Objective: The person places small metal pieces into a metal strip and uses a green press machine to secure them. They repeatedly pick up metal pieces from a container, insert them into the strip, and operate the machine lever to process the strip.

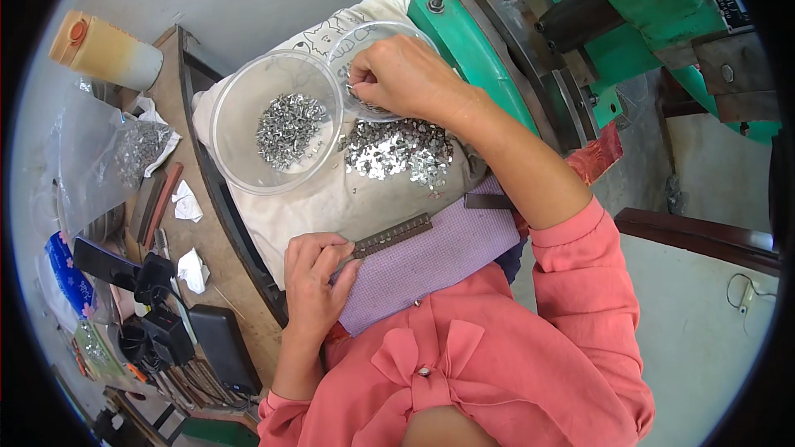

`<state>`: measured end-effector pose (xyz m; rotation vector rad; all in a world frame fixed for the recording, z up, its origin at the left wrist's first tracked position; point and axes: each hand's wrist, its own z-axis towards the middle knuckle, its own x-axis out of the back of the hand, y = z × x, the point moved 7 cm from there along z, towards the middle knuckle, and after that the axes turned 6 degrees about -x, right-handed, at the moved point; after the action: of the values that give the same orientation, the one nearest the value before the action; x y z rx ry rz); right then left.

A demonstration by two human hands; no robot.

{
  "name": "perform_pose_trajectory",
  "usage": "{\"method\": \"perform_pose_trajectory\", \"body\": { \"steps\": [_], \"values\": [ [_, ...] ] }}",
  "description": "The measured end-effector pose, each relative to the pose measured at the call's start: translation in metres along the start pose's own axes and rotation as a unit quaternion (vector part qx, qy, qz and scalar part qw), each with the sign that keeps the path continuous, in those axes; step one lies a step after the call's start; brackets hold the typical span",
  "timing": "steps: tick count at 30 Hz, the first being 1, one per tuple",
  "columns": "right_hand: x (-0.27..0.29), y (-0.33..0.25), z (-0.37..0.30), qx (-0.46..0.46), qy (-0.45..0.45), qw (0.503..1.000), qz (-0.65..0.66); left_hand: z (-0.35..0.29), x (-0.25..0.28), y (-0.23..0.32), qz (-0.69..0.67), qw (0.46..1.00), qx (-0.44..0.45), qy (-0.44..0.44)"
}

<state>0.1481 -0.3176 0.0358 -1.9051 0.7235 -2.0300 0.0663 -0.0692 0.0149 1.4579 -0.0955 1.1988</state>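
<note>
My left hand is closed round the near end of a dark slotted metal bar, which lies over a purple cloth on my lap. Small bright pieces sit in some of the bar's slots. Over a clear round tub, my right hand has its fingers pinched together, and what they hold is too small to make out. Left of it stands a larger clear tub with a heap of small silvery metal parts. Loose flat metal bits are piled on the pale cloth just below my right hand.
A green machine press stands at the right, close to my right forearm. On the left a wooden bench carries a yellowish plastic jug, a plastic bag of parts, a phone and a black case. Another dark bar lies on the purple cloth.
</note>
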Motion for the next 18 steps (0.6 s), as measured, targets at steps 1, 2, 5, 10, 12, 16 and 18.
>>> {"method": "perform_pose_trajectory", "body": {
  "steps": [1,2,5,10,12,16,18],
  "values": [
    [0.002,0.001,-0.001,0.001,0.002,1.000,-0.002,0.002,0.001,0.002,0.002,1.000,0.003,-0.005],
    [0.005,0.003,-0.001,0.000,0.014,1.000,0.012,0.004,0.003,0.004,0.006,1.000,0.011,-0.015],
    [0.011,0.008,-0.003,-0.011,0.037,0.997,0.073,0.010,0.013,0.010,0.004,1.000,0.015,-0.021],
    [0.021,0.016,-0.014,-0.103,-0.011,0.976,0.191,0.035,0.041,0.037,-0.017,0.997,-0.028,0.075],
    [0.023,0.028,-0.021,-0.153,-0.011,0.948,0.279,0.055,0.042,0.054,-0.005,0.990,-0.079,0.118],
    [0.011,0.049,-0.023,-0.188,-0.052,0.869,0.454,0.098,0.038,0.064,0.091,0.974,-0.084,0.191],
    [0.011,0.055,-0.025,-0.204,-0.055,0.832,0.513,0.120,0.029,0.060,0.133,0.961,-0.073,0.229]
  ]
}}
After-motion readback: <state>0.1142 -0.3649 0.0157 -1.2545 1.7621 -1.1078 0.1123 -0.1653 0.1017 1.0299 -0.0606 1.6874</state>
